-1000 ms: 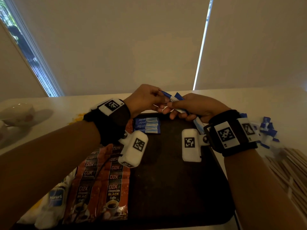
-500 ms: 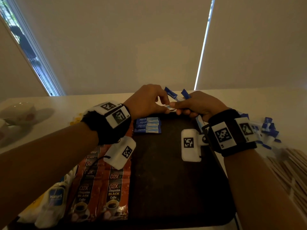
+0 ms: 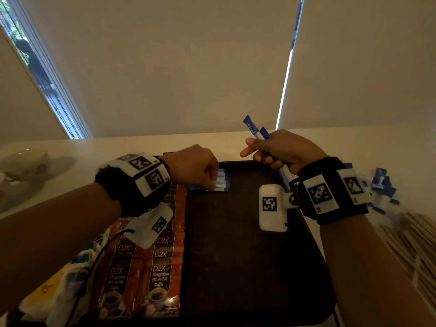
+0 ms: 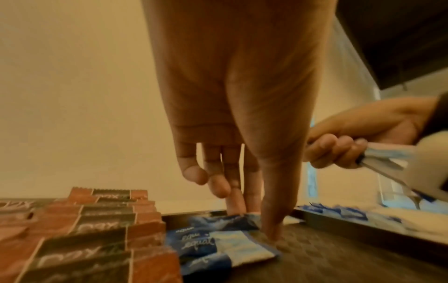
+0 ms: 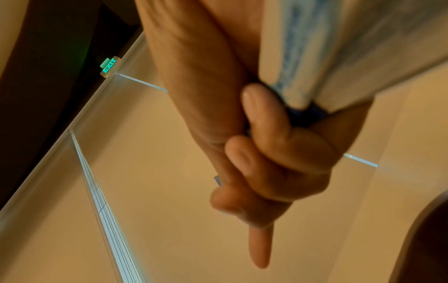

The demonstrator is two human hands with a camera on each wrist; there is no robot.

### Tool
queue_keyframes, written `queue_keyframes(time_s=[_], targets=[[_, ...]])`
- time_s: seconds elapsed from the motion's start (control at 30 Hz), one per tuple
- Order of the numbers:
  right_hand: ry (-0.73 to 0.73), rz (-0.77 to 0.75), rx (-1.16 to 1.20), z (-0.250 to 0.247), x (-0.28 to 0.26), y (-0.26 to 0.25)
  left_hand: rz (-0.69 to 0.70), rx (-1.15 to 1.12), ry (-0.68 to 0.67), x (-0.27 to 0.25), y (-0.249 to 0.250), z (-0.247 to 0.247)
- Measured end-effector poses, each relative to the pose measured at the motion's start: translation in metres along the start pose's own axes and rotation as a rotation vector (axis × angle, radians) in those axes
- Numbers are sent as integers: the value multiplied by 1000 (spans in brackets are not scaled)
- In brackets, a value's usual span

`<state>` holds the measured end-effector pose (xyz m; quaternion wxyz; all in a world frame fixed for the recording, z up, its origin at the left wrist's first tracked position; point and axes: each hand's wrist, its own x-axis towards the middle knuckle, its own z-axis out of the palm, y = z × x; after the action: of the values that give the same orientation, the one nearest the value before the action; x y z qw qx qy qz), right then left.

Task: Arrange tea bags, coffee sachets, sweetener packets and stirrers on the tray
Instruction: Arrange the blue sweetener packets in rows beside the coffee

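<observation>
A dark tray (image 3: 247,256) lies in front of me. Orange D2X coffee sachets (image 3: 160,274) overlap in a column along its left side, also in the left wrist view (image 4: 84,229). Blue-and-white sweetener packets (image 3: 221,182) form a short row at the tray's far end. My left hand (image 3: 210,182) reaches down onto that row, thumb and fingertips pinching the end of one packet (image 4: 242,219) against the tray. My right hand (image 3: 264,152) hovers over the tray's far right corner, gripping a bundle of sweetener sticks (image 3: 253,129) that pokes out above and below the fist (image 5: 266,153).
Loose sweetener packets (image 3: 382,185) and a pile of wooden stirrers (image 3: 412,244) lie on the white table right of the tray. Pale tea bags (image 3: 77,274) sit left of the coffee sachets. A cup and saucer (image 3: 23,161) stand far left. A wall with blinds rises behind.
My left hand drew one packet from the right hand's bundle, then moved left and down onto the row on the tray. The right hand lifted slightly with its bundle.
</observation>
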<state>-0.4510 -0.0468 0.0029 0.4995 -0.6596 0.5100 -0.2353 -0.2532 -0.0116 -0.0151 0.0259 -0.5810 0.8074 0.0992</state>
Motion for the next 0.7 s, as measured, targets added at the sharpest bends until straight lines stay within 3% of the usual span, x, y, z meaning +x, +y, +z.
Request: queue_keyframes(time_s=[0.2, 0.63, 0.7], targets=[[0, 0, 7, 0, -1, 0, 15, 100, -109, 8, 6, 12], [-70, -1, -30, 9, 3, 0, -1, 84, -92, 9, 5, 14], [-84, 1, -38, 10, 4, 0, -11, 37, -27, 8, 4, 10]])
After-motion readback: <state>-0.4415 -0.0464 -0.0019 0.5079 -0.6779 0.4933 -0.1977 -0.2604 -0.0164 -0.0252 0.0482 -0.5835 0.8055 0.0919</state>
